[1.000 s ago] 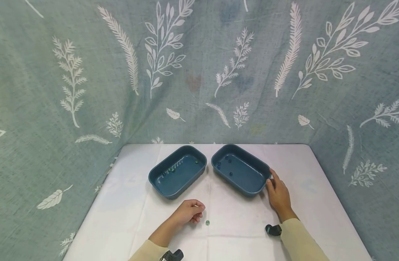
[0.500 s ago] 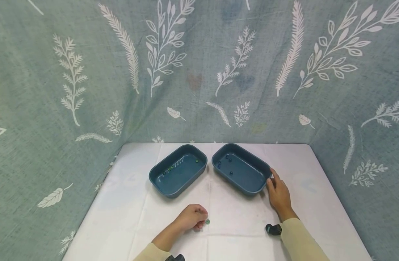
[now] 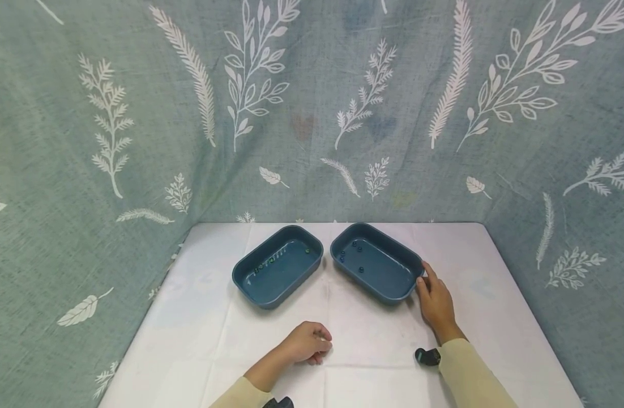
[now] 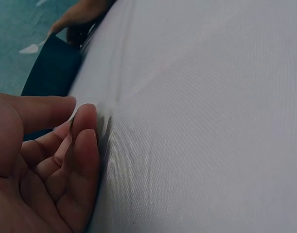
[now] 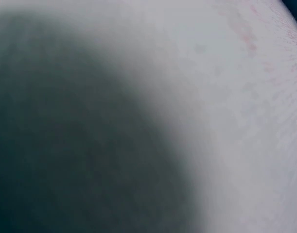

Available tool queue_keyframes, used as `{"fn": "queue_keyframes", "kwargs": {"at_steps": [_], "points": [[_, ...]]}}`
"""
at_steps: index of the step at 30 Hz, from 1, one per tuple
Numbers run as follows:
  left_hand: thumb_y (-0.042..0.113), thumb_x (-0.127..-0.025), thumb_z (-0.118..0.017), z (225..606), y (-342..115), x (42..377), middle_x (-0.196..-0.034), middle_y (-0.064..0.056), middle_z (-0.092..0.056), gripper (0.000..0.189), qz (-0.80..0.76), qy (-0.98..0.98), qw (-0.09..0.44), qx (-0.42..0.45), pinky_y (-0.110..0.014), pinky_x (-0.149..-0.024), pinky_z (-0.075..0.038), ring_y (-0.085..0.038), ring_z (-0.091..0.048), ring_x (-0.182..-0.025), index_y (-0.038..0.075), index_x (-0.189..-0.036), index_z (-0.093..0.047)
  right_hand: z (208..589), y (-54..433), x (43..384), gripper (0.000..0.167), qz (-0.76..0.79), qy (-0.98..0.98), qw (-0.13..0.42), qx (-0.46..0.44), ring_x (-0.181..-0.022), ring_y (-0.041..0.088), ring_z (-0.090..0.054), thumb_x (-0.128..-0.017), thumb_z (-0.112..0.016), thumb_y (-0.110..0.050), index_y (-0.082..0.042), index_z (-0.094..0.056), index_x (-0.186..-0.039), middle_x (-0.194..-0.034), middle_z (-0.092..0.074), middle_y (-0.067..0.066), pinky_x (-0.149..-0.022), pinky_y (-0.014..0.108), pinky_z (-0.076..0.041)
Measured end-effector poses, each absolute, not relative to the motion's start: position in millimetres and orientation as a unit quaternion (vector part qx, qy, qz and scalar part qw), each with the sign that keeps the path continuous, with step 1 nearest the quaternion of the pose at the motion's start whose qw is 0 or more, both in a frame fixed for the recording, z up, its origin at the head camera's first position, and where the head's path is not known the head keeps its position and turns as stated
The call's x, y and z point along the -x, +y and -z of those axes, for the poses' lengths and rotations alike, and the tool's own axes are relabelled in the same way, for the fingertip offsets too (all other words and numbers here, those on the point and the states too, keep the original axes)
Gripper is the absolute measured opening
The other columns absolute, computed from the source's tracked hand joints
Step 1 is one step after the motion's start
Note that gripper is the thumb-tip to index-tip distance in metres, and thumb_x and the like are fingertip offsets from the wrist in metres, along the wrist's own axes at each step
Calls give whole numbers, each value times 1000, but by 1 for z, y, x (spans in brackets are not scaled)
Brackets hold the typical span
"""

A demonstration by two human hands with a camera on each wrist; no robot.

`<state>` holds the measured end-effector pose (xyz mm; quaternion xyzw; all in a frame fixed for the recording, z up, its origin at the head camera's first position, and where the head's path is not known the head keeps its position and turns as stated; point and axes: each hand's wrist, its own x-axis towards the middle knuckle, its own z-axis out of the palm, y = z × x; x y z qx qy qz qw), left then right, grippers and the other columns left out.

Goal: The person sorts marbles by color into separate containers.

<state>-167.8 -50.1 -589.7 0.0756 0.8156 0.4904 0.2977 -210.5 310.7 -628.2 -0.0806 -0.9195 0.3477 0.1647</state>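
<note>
My left hand (image 3: pixel 308 343) is low over the white cloth, thumb and fingertips drawn together where a green marble lay. In the left wrist view, the thumb (image 4: pixel 51 112) meets the curled fingers (image 4: pixel 86 145) with only a thin dark sliver showing between them; the marble itself is hidden. My right hand (image 3: pixel 436 303) grips the near right end of the right dark blue tray (image 3: pixel 378 292), which holds several dark blue marbles (image 3: pixel 360 270). Beside it, the left dark blue tray (image 3: pixel 291 292) contains several green marbles (image 3: pixel 272 260). A large blurred dark shape covers much of the right wrist view.
White cloth (image 3: pixel 373 385) covers the table. Patterned green-grey fabric (image 3: pixel 302 187) rises at the back and both sides. A black device (image 3: pixel 427 357) is at the right sleeve cuff, and another (image 3: pixel 278 403) at the left.
My left hand has moved slightly right, onto the green marble's spot, and that marble has gone from sight. Marbles in the left tray have shifted a little. The right hand keeps its hold.
</note>
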Motion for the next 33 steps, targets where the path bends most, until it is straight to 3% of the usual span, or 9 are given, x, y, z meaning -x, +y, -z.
{"fn": "queue_keyframes", "kwargs": {"at_steps": [9,17,33], "points": [[9,-88,-70,593,-50,169,-65,-7,-65,5,-486,819,296,-74,-23,-41,-49,-14,-61,-47,9,-87,-65,629,311,212,50,-344,-922,160,82,-112,42,-54,-105,-37,-38,-22,-32,-153,-121,-60,23,-97,60,-39],[23,-95,-64,600,-54,175,-71,-8,-66,20,-507,802,311,-61,-27,-43,-52,-17,-63,-51,6,-86,-61,629,310,211,50,-347,-921,156,87,-112,42,-54,-105,-37,-38,-23,-32,-153,-120,-61,22,-98,60,-39],[22,-91,-70,600,-60,176,-74,-5,-64,19,-548,781,294,-48,-20,-43,-47,-10,-53,-50,4,-86,-70,628,311,211,50,-347,-920,165,82,-110,45,-54,-105,-37,-39,-24,-33,-152,-123,-58,24,-94,62,-41]]}}
